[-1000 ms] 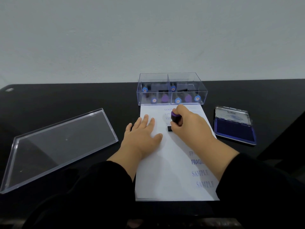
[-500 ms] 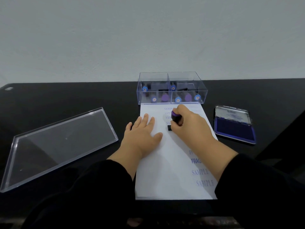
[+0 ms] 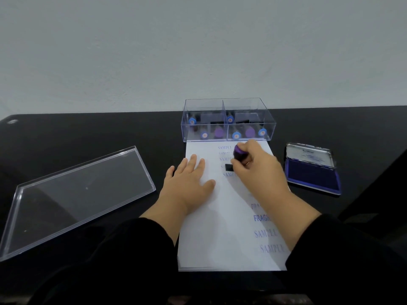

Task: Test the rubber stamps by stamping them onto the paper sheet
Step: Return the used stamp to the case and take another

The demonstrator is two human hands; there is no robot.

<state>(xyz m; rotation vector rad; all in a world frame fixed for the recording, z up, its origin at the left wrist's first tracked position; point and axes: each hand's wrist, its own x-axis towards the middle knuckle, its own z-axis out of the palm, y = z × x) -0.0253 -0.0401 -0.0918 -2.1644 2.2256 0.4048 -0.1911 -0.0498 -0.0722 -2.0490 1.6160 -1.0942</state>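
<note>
A white paper sheet lies on the black table, printed with several blue SAMPLE and FRAGILE marks. My right hand grips a purple-handled rubber stamp whose black base sits just above a fresh SAMPLE mark near the sheet's top. My left hand rests flat on the paper's left side, fingers straight. Behind the sheet stands a clear box with several more stamps in two compartments.
An open blue ink pad lies right of the paper. The box's clear lid lies upturned at the left. A grey wall rises behind the table's far edge.
My right hand has lifted and tilted the stamp slightly, uncovering a new SAMPLE print under it. My left hand stays flat on the paper.
</note>
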